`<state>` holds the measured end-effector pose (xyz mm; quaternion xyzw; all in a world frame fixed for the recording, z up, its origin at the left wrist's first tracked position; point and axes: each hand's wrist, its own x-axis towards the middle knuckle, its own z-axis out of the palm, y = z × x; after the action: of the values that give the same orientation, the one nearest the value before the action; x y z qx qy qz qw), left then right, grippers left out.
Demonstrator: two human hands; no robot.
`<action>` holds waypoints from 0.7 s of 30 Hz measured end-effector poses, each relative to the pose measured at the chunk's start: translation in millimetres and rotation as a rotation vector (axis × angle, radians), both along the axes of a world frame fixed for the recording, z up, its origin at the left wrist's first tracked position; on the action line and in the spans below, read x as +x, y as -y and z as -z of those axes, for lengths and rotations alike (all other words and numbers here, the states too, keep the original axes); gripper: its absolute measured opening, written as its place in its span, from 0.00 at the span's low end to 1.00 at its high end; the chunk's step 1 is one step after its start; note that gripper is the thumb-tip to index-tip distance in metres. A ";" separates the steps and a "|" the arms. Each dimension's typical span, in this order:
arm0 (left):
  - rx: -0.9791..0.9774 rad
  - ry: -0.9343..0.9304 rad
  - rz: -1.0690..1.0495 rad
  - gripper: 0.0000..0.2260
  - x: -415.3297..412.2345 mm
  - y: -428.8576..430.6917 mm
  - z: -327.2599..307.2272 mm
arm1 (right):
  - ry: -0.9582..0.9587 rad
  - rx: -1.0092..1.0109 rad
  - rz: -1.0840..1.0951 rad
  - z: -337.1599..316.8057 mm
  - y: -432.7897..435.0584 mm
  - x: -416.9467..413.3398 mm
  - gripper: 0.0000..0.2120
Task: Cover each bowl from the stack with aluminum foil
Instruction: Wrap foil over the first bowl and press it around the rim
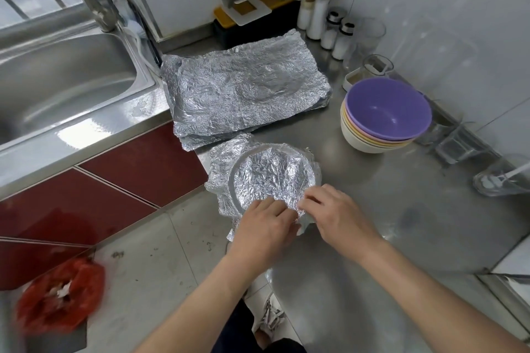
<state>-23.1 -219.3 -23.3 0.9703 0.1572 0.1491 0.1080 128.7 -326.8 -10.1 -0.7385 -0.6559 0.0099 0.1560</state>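
L hand point(266, 228), R hand point(335, 215) pinch foil point(269, 172)

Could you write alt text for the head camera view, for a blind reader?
A person's left hand and right hand pinch the near edge of a foil-covered bowl on a steel counter. Behind it lie flat foil sheets; a stack of bowls, purple on top, stands to the right, a sink to the left.
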 end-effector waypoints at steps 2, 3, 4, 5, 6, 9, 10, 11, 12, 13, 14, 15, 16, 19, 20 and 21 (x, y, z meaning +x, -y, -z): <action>-0.034 -0.025 -0.066 0.13 -7.0 -0.8 -5.6 | -0.005 -0.004 0.041 -4.7 1.6 -1.1 0.20; -0.043 -0.023 -0.094 0.13 -12.2 -2.1 -8.0 | -0.020 0.011 0.068 -7.4 3.4 -4.6 0.20; -0.046 -0.018 -0.111 0.12 -16.2 -3.9 -9.9 | -0.051 0.043 0.106 -9.5 5.3 -9.1 0.19; -0.038 -0.013 -0.114 0.11 -19.2 -5.1 -10.6 | -0.105 0.085 0.155 -10.6 7.9 -15.1 0.16; -0.026 -0.012 -0.101 0.11 -21.0 -5.8 -9.7 | -0.184 0.124 0.216 -9.9 10.3 -22.5 0.12; 0.014 -0.018 -0.033 0.11 -16.6 -3.5 -3.1 | -0.495 0.168 0.441 -0.7 16.8 -45.1 0.06; 0.026 -0.019 -0.022 0.12 -12.7 -2.5 -1.0 | -0.593 0.163 0.519 4.1 18.4 -50.8 0.06; 0.039 -0.018 -0.018 0.12 -8.0 -1.5 0.8 | -0.666 0.158 0.588 8.4 19.9 -55.2 0.06; 0.051 -0.022 -0.021 0.12 -2.6 -0.5 1.6 | -0.708 0.158 0.642 12.3 20.7 -58.0 0.07; 0.057 -0.028 -0.034 0.11 3.3 0.9 1.1 | -0.732 0.164 0.676 15.3 20.6 -59.1 0.07; 0.050 -0.035 -0.055 0.11 9.7 3.0 0.1 | -0.747 0.176 0.695 17.2 20.0 -59.3 0.08; 0.032 -0.043 -0.086 0.11 16.6 5.7 -1.3 | -0.755 0.196 0.703 17.9 18.5 -58.5 0.08; 0.006 -0.045 -0.121 0.12 22.8 8.6 -2.9 | -0.758 0.214 0.711 18.0 16.7 -56.8 0.09; -0.076 -0.038 -0.167 0.13 34.4 14.8 -5.1 | -0.781 0.202 0.762 18.1 12.5 -48.1 0.15; -0.076 -0.040 -0.152 0.13 35.2 15.5 -4.4 | -0.809 0.188 0.778 19.1 12.1 -44.8 0.18; -0.062 -0.046 -0.139 0.13 34.0 15.3 -2.7 | -0.848 0.180 0.792 19.8 12.3 -42.1 0.19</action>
<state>10.8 -234.7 -20.6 0.9564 0.2310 0.1290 0.1237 86.6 -339.1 -29.9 -0.8427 -0.2083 0.1895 0.4589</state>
